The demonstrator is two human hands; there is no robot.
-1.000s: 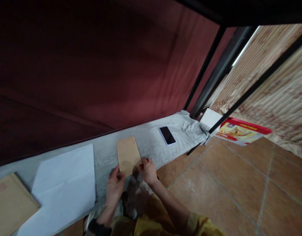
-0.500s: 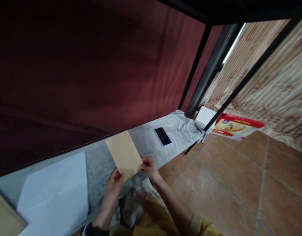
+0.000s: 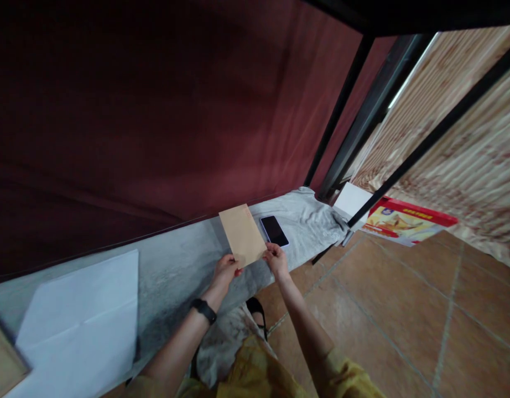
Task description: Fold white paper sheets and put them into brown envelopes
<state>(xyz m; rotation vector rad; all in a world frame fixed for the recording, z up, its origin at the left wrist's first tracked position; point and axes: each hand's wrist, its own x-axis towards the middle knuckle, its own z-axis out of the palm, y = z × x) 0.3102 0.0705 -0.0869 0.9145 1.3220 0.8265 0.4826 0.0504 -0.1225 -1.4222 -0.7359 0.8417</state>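
A tan paper envelope (image 3: 242, 235) with small red print near its far right corner is held by its two near corners. My left hand (image 3: 225, 271), with a dark band on the wrist, pinches the near left corner. At the near right corner my right hand (image 3: 276, 258) has its fingers closed on the paper. Just right of the envelope lies a smartphone (image 3: 274, 231) with a dark screen, on the grey cloth (image 3: 180, 254) that covers the narrow bench.
On the bench's left lie a large creased white sheet (image 3: 84, 320) and a tan stack (image 3: 4, 354) at the frame edge. A dark red curtain (image 3: 155, 138) hangs behind. Black metal bars (image 3: 342, 105), a white box (image 3: 351, 200) and a red-yellow carton (image 3: 408, 220) stand at right.
Both hands have carried the envelope forward and to the right, close beside the phone. The wristband and a dark shoe below have come into view.
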